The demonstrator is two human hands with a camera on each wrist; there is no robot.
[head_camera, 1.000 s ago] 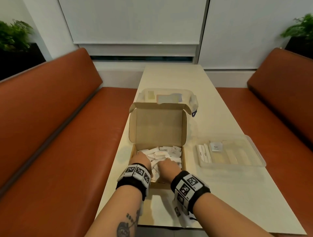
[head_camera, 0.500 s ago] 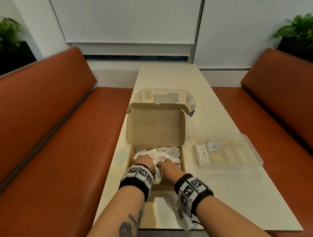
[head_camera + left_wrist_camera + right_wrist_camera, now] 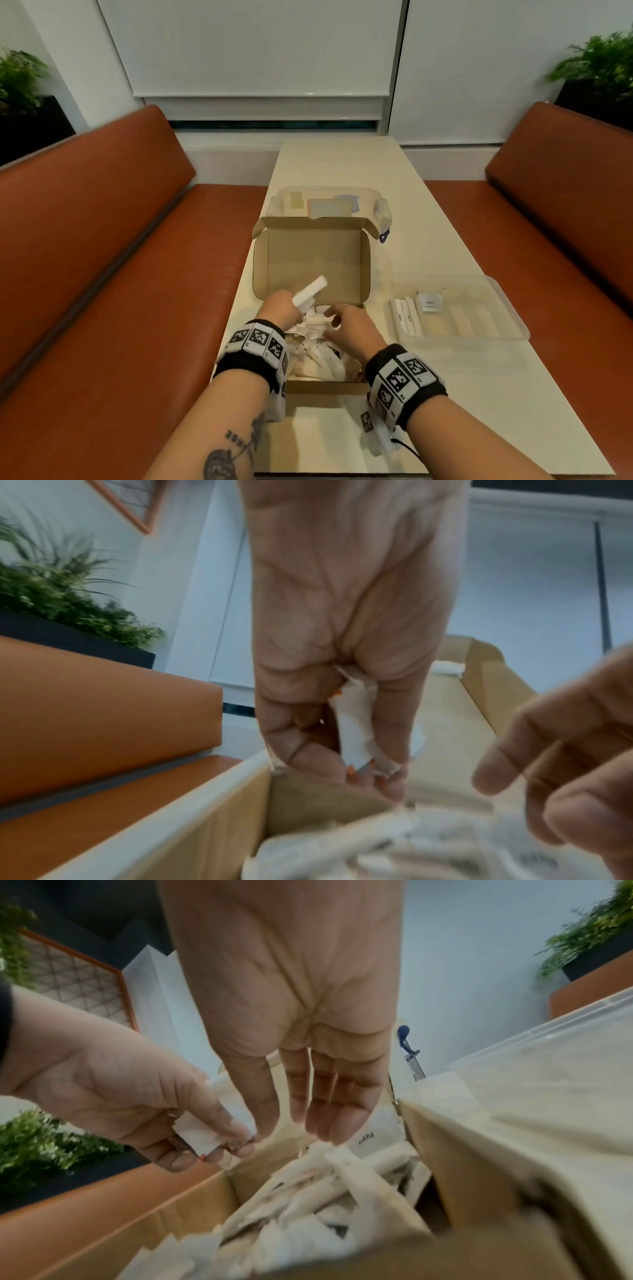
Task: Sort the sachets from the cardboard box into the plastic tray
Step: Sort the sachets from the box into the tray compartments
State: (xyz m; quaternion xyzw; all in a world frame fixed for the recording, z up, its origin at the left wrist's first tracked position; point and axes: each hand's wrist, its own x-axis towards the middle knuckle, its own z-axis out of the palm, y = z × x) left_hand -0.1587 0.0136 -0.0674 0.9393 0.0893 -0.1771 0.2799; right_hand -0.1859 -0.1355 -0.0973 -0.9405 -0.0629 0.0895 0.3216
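The open cardboard box (image 3: 310, 388) sits on the table in front of me, its lid standing up behind a heap of white sachets (image 3: 317, 337). My left hand (image 3: 281, 310) is raised over the box's back left and grips a small bundle of long white sachets (image 3: 310, 293); in the left wrist view the fingers curl round that bundle (image 3: 352, 723). My right hand (image 3: 349, 327) hovers over the heap with straight fingers (image 3: 329, 1110) and holds nothing. The clear plastic tray (image 3: 507, 337) lies right of the box, with stick sachets (image 3: 406, 317) and a square pepper sachet (image 3: 430, 303) in its left compartments.
A clear lidded plastic container (image 3: 327, 204) stands behind the box lid. Orange bench seats (image 3: 113, 291) run along both sides of the narrow cream table (image 3: 462, 404). Potted plants (image 3: 599, 65) stand in the far corners.
Both hands were down in the sachet heap. Now the left hand has lifted out with a bundle of long sachets, and the right hand has risen and moved toward the box's back.
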